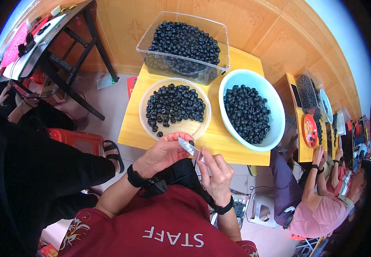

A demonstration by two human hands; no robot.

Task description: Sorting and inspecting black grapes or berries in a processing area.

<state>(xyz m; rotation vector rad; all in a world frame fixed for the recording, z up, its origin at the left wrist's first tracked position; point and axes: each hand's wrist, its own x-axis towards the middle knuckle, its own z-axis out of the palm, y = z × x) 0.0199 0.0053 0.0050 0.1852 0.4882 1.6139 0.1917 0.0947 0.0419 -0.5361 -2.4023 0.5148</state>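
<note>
My left hand (162,155) pinches a small black ring-shaped piece (191,143) between its fingertips, in front of the yellow table. The fingers of my right hand (217,176) grip a small knife (188,147), its blade angled up to the left beside that piece. Just beyond my hands lies a shallow round translucent tray (184,129), with many small black pieces (175,102) heaped toward its far side. A pale blue basin (277,124) to the right holds more of them. Behind both stands a clear plastic box (181,77), filled with the same pieces.
All three containers share the yellow table (130,124). On the left are a dark table (68,30), a red stool (76,139) and a person in black clothing (74,180). At right, a person in pink (322,214) works at another table with a red bowl (310,130).
</note>
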